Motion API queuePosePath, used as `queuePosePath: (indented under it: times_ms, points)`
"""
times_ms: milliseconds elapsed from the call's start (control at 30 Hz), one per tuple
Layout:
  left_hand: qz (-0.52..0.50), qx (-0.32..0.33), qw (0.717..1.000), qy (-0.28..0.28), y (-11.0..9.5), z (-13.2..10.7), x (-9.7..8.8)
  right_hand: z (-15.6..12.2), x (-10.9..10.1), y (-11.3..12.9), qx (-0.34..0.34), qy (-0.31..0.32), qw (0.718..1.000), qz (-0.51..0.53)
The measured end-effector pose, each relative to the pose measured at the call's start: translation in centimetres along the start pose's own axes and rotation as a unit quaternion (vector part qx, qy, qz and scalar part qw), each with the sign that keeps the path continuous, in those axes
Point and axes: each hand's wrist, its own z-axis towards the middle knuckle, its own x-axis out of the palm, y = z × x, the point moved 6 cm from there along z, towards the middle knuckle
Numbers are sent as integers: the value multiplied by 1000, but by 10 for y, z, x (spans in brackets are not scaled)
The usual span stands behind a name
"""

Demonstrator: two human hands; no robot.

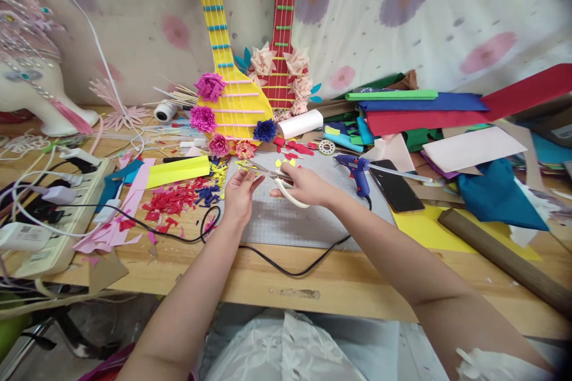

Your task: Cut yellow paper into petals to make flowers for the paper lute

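My right hand (308, 185) is closed around white-handled scissors (292, 195), whose blades point left toward my other hand. My left hand (238, 195) pinches a small piece of yellow paper (245, 165) at its fingertips, close to the blade tips. Both hands are above a grey cutting mat (286, 226). Small yellow pieces lie on the mat just beyond the scissors. Left of my left hand are heaps of red scraps (172, 201), blue scraps (208, 195) and yellow scraps (218, 174).
A yellow paper lute (241, 101) and a red one (280, 71) lean at the back. At right lie a blue glue gun (357, 172), a phone (395, 186) and stacked coloured paper (429, 122). A power strip (67, 220) stands left; a black cord (290, 272) crosses the front.
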Motion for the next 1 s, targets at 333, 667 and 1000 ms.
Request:
queuePosePath:
  times_ms: [333,667,1000]
  points:
    - [-7,-11,1000,5,2,0,0,0,-3,-2,14,-16,999,-40]
    - [78,-103,991,-42,3,2,-10,11,11,-33,103,-50,947,301]
    - [128,-161,979,-10,15,1,1,19,35,-18,101,-75,784,608]
